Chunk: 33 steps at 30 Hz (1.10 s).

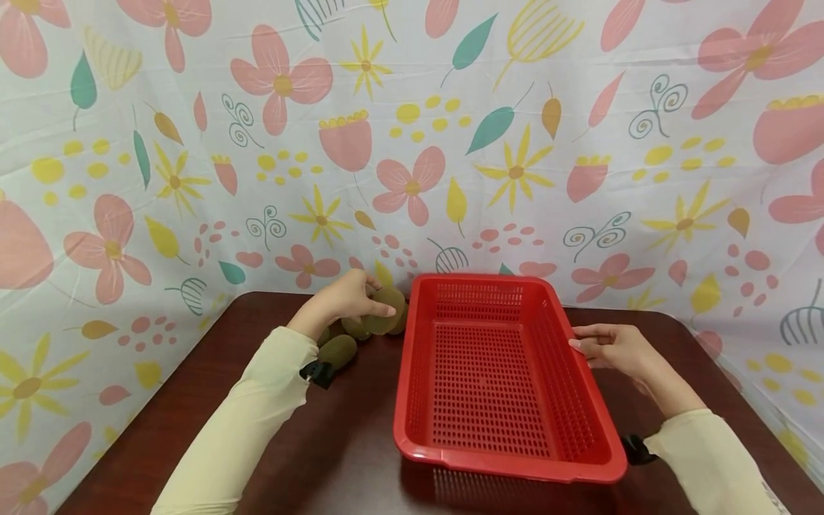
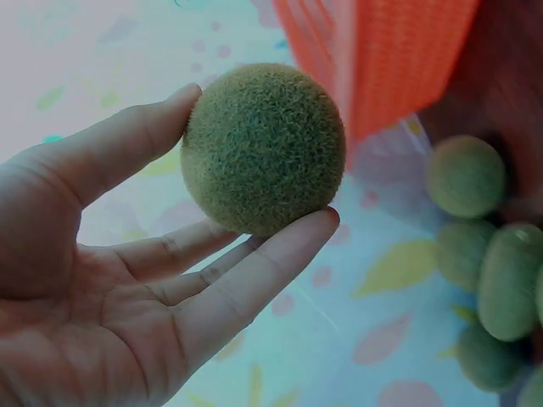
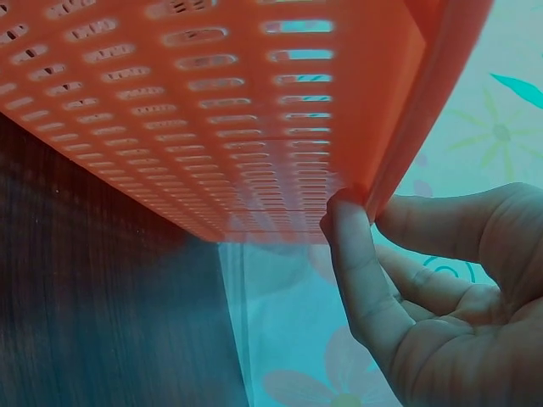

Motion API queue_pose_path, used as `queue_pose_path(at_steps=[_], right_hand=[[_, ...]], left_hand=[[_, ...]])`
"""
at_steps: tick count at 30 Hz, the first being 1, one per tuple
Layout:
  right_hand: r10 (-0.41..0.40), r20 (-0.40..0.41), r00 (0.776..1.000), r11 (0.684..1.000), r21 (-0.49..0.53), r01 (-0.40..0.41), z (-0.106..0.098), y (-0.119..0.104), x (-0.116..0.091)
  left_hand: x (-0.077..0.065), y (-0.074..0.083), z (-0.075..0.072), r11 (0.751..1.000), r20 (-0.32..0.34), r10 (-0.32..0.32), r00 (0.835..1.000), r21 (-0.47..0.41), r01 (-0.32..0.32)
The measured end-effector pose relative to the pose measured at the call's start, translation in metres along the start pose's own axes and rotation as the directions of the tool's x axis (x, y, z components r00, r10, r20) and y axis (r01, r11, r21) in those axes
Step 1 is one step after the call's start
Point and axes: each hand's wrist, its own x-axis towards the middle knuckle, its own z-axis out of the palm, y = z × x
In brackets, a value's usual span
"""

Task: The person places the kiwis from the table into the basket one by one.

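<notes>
A fuzzy green-brown kiwi [image 2: 263,148] is pinched between the thumb and fingers of my left hand [image 1: 344,297], just left of the basket. More kiwis [image 1: 337,351] lie beneath and beside that hand on the dark table; the left wrist view shows several of them [image 2: 509,280] at its right side. The red plastic basket [image 1: 476,465] has slotted walls and nothing inside. My right hand [image 1: 618,352] pinches its right rim, thumb on one side and fingertips on the other, as the right wrist view [image 3: 424,271] shows.
The dark wooden table [image 1: 290,443] carries the basket and the kiwis. A white cloth [image 1: 412,107] printed with flowers and leaves hangs behind the table and along its sides. Black straps [image 1: 318,372] sit on both wrists.
</notes>
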Motion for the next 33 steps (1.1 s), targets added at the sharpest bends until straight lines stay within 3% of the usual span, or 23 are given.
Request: queue_pose_path(at_steps=[13,18,26,33], right_hand=[[-0.008,0.012,1.000,1.000,0.019,0.007,0.001,-0.002,0.001],[-0.001,0.013,1.000,1.000,0.021,0.001,0.001,0.000,0.002],[0.001,0.013,1.000,1.000,0.019,-0.001,-0.001,0.000,0.000],[-0.012,0.016,1.000,1.000,0.017,0.011,-0.002,0.002,0.001]], left_hand=[[0.022,0.060,0.018,0.988,0.074,0.106,0.992,0.105,-0.113],[0.028,0.077,0.030,0.989,0.105,0.132,0.986,0.057,-0.139],[0.040,0.102,0.061,0.983,0.185,0.166,0.969,0.052,-0.178],[0.043,0.121,0.094,0.969,0.276,0.204,0.939,0.082,-0.234]])
